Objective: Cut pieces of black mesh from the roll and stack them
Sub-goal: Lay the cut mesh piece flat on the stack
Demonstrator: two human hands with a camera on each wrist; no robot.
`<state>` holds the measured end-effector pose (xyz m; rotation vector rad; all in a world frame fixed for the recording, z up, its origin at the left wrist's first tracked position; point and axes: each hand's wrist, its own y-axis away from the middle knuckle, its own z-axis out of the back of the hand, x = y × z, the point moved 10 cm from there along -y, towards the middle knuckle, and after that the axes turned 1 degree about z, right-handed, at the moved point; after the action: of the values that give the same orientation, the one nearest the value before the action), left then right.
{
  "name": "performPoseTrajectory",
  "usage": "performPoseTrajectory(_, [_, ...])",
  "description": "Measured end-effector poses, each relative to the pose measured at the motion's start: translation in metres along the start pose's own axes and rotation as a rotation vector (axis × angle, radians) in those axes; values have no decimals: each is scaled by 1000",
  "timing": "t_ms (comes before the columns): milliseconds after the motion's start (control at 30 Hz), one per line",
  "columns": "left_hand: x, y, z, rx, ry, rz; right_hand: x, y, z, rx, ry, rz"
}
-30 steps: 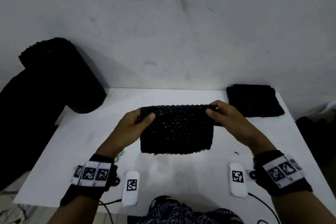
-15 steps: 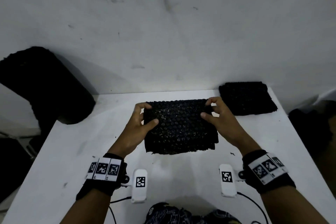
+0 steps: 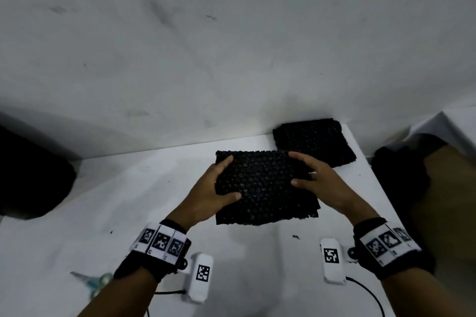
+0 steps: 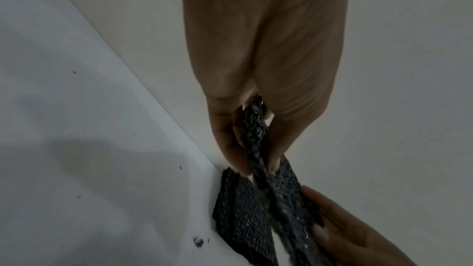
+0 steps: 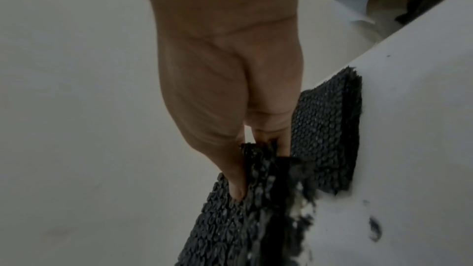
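While both hands hold it up off the white table (image 3: 128, 188), the cut piece of black mesh (image 3: 265, 188) hangs between them, a little left of and nearer to me than the stack of earlier pieces (image 3: 314, 141) lying in the table's far right corner against the wall. My left hand (image 3: 208, 193) pinches the piece's left edge, thumb on the face turned towards me and fingers behind; the left wrist view shows the mesh edge clamped between thumb and fingers. My right hand (image 3: 322, 185) pinches the right edge the same way, thumb on top. I judge the two-sided grip is there because the mesh is floppy: taking both edges keeps it spread flat and square, so it can go down aligned on the stack. The stack sits out of the way in the corner, I suppose, to leave the middle free for cutting. At the far left a dark bulk, probably the roll (image 3: 31, 177), stands at the table's end. Scissors (image 3: 95, 282), blurred, lie near the front edge beside my left forearm.

No readable writing or brand shows; only square black-and-white coded markers on both wristbands and the white wrist camera housings.
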<state>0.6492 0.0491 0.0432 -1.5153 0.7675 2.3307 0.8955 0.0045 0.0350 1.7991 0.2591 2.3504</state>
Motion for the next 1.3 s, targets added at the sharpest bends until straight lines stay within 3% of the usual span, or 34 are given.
performPoseTrajectory(233, [-44, -118, -82, 123, -205, -71, -38, -64, 111, -32, 401, 26])
performPoseTrajectory(467, [-35, -232, -131, 60, -170, 27, -79, -140, 189, -33, 537, -21])
performPoseTrajectory(733, [26, -273, -159, 85, -371, 165, -162, -187, 182, 87, 657, -137])
performPoseTrajectory(933, [43, -268, -152, 110, -478, 236, -183, -192, 176, 73, 748, -166])
performPoseTrajectory(1000, [26, -265, -148, 28, -581, 164, -182, -192, 174, 74, 772, -181])
performPoseTrajectory(1167, [-39, -263, -166, -161, -845, -265, -174, -192, 170, 63, 831, -165])
performPoseTrajectory(1300, [-29, -278, -200, 20, -1046, -334, -172, -192, 169, 64, 868, -185])
